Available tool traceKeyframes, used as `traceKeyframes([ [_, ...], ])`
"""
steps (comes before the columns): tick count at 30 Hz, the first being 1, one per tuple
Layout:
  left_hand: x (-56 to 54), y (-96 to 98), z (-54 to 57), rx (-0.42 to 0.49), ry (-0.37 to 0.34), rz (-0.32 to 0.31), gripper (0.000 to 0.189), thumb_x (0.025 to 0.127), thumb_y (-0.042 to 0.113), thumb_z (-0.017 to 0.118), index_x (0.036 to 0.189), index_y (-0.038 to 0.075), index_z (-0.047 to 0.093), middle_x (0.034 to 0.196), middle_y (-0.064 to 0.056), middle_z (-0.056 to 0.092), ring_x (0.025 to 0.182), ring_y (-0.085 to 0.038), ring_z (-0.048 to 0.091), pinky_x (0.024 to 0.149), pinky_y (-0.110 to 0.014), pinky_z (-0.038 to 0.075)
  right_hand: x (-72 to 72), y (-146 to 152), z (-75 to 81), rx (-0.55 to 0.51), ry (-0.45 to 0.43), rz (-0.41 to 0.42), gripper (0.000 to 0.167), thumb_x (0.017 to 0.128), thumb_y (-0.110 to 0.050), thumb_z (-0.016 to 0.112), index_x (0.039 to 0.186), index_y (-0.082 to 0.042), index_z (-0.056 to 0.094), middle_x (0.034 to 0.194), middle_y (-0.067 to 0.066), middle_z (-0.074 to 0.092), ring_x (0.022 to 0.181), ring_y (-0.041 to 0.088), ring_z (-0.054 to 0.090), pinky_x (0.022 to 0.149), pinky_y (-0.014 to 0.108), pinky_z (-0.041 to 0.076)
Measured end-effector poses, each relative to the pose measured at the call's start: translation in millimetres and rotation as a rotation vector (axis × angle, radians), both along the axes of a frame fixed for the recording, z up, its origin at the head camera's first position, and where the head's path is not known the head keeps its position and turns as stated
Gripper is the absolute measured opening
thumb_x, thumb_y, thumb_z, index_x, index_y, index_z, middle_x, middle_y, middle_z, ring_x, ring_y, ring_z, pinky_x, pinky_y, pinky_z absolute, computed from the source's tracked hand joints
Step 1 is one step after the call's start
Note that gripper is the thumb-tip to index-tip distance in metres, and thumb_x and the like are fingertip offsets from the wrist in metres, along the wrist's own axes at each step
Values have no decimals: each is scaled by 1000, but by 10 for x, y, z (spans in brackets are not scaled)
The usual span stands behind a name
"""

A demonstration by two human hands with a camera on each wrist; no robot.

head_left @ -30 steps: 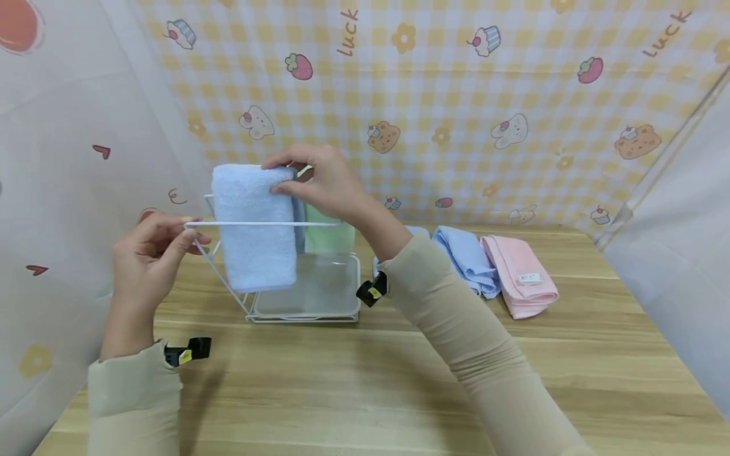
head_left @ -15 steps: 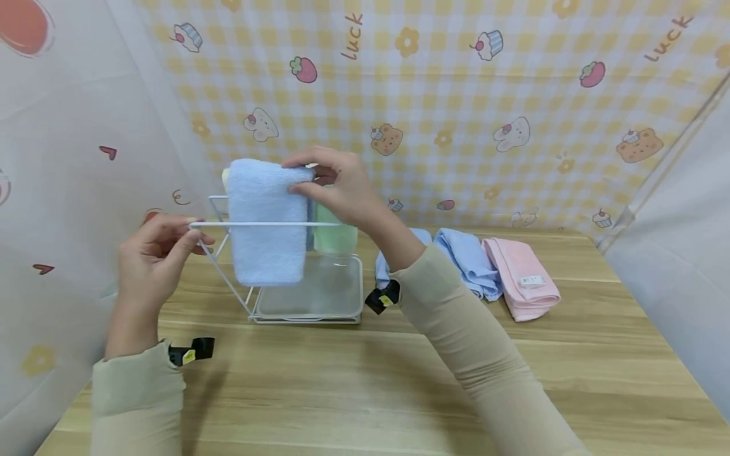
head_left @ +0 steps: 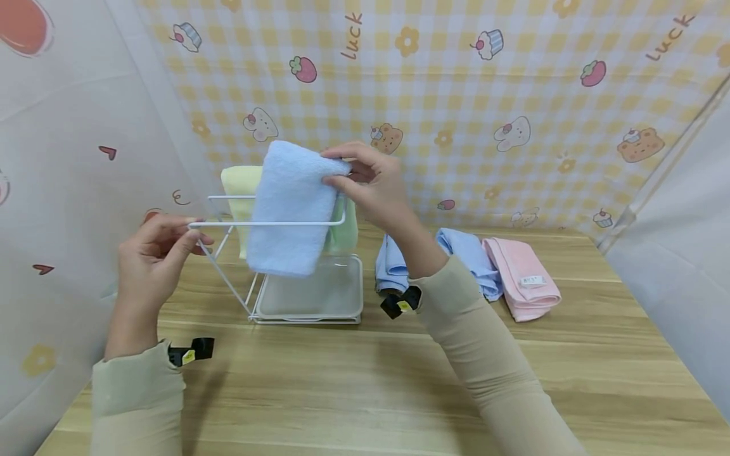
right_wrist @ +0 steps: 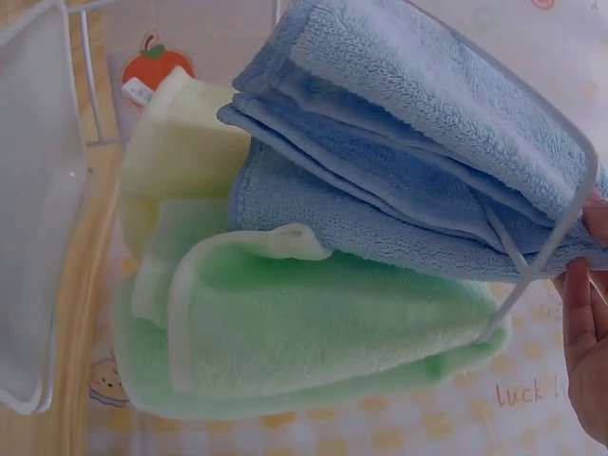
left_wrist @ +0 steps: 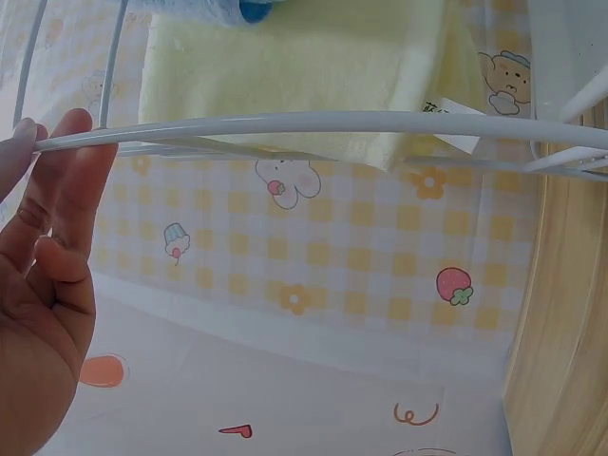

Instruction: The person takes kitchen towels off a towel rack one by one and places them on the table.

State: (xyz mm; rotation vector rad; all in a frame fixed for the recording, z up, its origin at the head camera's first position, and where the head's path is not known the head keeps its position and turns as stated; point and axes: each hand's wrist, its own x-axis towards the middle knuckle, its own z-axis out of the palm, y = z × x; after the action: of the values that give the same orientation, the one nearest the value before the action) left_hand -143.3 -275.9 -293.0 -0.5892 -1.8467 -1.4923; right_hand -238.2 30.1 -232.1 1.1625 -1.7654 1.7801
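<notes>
My left hand [head_left: 151,266] pinches the front left corner of a white wire rack [head_left: 268,223] between thumb and fingers. My right hand [head_left: 371,180] pinches the top right corner of a folded light blue towel [head_left: 293,209]. That towel hangs tilted, and the rack's front bar crosses in front of it in the head view. Behind it a pale yellow towel [head_left: 242,183] and a light green towel [right_wrist: 323,313] hang on the rack. In the right wrist view the blue towel's folded layers fan out beside the green one. The yellow towel [left_wrist: 294,76] also shows in the left wrist view.
A shallow grey-white tray [head_left: 342,297] sits at the rack's base on the wooden table [head_left: 319,392]. To the right lie two blue cloths, one [head_left: 390,266] partly behind my right forearm, the other [head_left: 464,256] beside a folded pink towel [head_left: 521,278]. A patterned curtain [head_left: 439,95] stands behind.
My right hand has moved right and slightly up with the blue towel, which has gone from upright to tilted. More of the yellow towel shows. The left hand keeps its hold on the rack.
</notes>
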Motion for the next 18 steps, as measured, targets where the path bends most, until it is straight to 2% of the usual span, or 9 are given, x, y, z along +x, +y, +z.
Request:
traceKeyframes([
  [6, 5, 3, 7, -2, -1, 3, 13, 88, -20, 57, 100, -25, 58, 84, 2, 72, 71, -3, 71, 68, -11, 59, -24, 103, 15, -10, 24, -48, 27, 81, 12, 73, 107, 13, 67, 106, 24, 66, 95, 22, 73, 79, 30, 64],
  [11, -7, 0, 2, 12, 19, -33, 13, 88, -20, 57, 100, -26, 57, 85, 2, 72, 72, -4, 72, 68, -12, 59, -26, 169, 8, -40, 30, -65, 27, 81, 12, 73, 108, 13, 67, 108, 24, 66, 96, 19, 73, 80, 30, 63],
  [14, -17, -7, -1, 23, 23, -54, 14, 88, -20, 57, 101, -26, 57, 86, 2, 73, 72, -4, 72, 69, -12, 59, -25, 211, 1, -72, 18, -71, 28, 81, 13, 73, 108, 14, 66, 109, 24, 65, 96, 15, 72, 79, 29, 63],
  [18, -22, -12, 1, 9, 19, -42, 14, 89, -19, 58, 102, -25, 57, 86, 4, 73, 73, -3, 72, 69, -11, 59, -40, 258, 5, -128, 13, -77, 29, 80, 15, 73, 108, 16, 64, 108, 23, 65, 94, 11, 71, 78, 28, 63],
])
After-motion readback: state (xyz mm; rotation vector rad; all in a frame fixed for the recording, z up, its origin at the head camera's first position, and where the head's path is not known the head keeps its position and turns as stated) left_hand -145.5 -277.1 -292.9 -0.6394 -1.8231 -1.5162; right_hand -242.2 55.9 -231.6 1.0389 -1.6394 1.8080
